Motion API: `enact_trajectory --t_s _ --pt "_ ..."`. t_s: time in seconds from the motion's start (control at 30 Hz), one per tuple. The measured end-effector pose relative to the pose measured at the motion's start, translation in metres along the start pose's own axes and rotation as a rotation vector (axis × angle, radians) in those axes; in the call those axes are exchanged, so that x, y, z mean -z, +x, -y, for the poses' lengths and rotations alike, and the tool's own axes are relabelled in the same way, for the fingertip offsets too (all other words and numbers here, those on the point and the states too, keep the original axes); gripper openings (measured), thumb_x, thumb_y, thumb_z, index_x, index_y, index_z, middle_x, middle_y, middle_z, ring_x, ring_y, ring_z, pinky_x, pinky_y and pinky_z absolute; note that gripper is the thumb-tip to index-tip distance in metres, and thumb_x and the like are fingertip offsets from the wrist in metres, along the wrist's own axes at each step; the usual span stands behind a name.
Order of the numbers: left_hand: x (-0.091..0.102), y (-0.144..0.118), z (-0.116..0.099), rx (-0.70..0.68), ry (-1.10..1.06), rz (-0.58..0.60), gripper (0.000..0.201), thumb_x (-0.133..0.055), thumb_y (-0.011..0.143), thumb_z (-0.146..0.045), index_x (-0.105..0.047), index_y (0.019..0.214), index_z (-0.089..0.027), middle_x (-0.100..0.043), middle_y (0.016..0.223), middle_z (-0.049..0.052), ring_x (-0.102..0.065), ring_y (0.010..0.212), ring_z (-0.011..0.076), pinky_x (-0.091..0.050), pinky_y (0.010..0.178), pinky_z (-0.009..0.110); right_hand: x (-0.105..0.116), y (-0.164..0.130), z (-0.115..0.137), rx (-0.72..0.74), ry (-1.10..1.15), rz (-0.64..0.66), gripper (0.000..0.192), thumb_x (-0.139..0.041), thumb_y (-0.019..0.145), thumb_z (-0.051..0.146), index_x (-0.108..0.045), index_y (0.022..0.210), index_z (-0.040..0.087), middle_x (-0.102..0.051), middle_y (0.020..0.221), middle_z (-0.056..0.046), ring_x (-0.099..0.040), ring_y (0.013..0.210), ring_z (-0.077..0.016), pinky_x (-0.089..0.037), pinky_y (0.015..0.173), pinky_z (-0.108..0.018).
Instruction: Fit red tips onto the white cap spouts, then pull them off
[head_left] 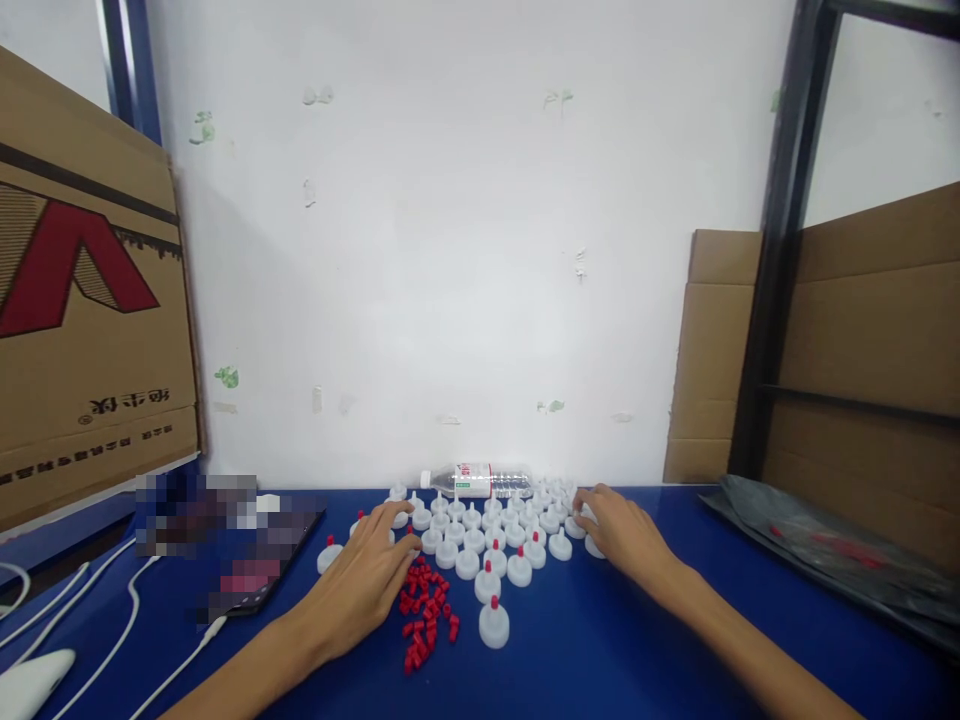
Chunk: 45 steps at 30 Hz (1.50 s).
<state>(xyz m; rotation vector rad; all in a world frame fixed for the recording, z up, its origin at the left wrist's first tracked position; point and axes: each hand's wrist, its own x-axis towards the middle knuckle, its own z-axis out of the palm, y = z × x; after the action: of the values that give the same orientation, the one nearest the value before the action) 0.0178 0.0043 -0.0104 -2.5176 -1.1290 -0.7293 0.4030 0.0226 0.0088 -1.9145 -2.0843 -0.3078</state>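
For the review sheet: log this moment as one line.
left hand flat on table by red tips | right hand touching white caps | bottle lying behind

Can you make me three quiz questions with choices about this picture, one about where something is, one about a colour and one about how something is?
1. Where is the pile of little red plugs?
A. beside the left hand
B. on the cardboard box
C. inside the bottle

2. What colour is the table?
A. green
B. blue
C. yellow

3. How is the clear bottle?
A. standing upright
B. held in a hand
C. lying on its side

Answers: 1 A, the plugs lie on the table just by that hand. 2 B, the bare top is deep blue. 3 C, it lies flat by the wall behind the white caps, while the right hand rests at the caps.
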Motion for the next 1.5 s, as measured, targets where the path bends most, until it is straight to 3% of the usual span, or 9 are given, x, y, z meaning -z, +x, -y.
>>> enact_trajectory --t_s 0.17,0.4,0.6,0.77,1.0,1.33,1.5 --pt "-0.006 -0.001 0.004 -0.036 0.013 -0.012 0.029 -0.043 0.104 -0.017 -0.070 0.110 -0.026 -0.049 0.144 0.011 -0.049 0.133 0.0334 -0.051 0.103 0.053 0.008 0.002 0.003 0.042 0.095 -0.069 0.015 -0.050 0.098 0.018 -0.065 0.097 0.021 -0.070 0.103 -0.009 -0.071 0.085 -0.0236 -0.038 0.066 -0.028" --pt "-0.008 0.000 0.004 -0.047 0.011 -0.014 0.028 -0.048 0.103 -0.015 -0.074 0.104 -0.026 -0.050 0.142 0.011 -0.047 0.134 0.0335 -0.054 0.100 0.048 0.007 0.000 0.016 0.151 0.264 -0.137 0.018 -0.035 0.104 0.024 -0.051 0.110 0.020 -0.070 0.080 -0.006 -0.068 0.069 -0.0240 -0.040 0.062 -0.030" --pt "-0.006 0.002 0.002 -0.049 0.000 0.012 0.026 -0.050 0.102 -0.013 -0.072 0.097 -0.026 -0.051 0.139 0.009 -0.048 0.132 0.0315 -0.052 0.098 0.047 0.011 -0.008 0.029 0.285 0.350 -0.178 0.013 -0.041 0.102 0.024 -0.052 0.110 0.024 -0.070 0.101 -0.006 -0.070 0.086 -0.0237 -0.052 0.074 -0.036" --pt "-0.004 0.003 0.001 -0.050 -0.012 0.016 0.024 -0.053 0.102 -0.014 -0.072 0.097 -0.027 -0.053 0.136 0.006 -0.050 0.127 0.0296 -0.052 0.098 0.045 0.021 -0.017 0.043 0.367 0.368 -0.231 0.018 -0.046 0.102 0.022 -0.059 0.115 0.025 -0.067 0.119 -0.007 -0.068 0.104 -0.0238 -0.055 0.086 -0.038" --pt "-0.004 0.004 0.000 -0.045 -0.033 0.025 0.018 -0.057 0.099 -0.012 -0.068 0.094 -0.025 -0.053 0.135 0.006 -0.049 0.128 0.0301 -0.050 0.098 0.045 0.013 -0.021 0.048 0.447 0.320 -0.336 0.033 -0.059 0.102 0.035 -0.058 0.135 0.026 -0.068 0.122 -0.008 -0.068 0.107 -0.0271 -0.058 0.088 -0.043" --pt "-0.008 0.004 0.000 -0.039 -0.063 0.043 0.017 -0.060 0.096 -0.006 -0.064 0.093 -0.023 -0.052 0.136 0.007 -0.047 0.130 0.0315 -0.049 0.099 0.045 0.020 -0.032 0.061 0.506 0.369 -0.310 0.031 -0.067 0.098 0.035 -0.061 0.127 0.025 -0.074 0.116 -0.007 -0.066 0.116 -0.0292 -0.058 0.092 -0.044" --pt "-0.009 0.004 -0.002 -0.052 -0.069 0.057 0.015 -0.060 0.097 -0.007 -0.062 0.098 -0.022 -0.052 0.134 0.008 -0.050 0.125 0.0303 -0.049 0.098 0.044 0.022 -0.036 0.066 0.549 0.370 -0.326 0.032 -0.065 0.099 0.039 -0.062 0.127 0.023 -0.075 0.109 -0.008 -0.068 0.107 -0.0290 -0.058 0.085 -0.043"
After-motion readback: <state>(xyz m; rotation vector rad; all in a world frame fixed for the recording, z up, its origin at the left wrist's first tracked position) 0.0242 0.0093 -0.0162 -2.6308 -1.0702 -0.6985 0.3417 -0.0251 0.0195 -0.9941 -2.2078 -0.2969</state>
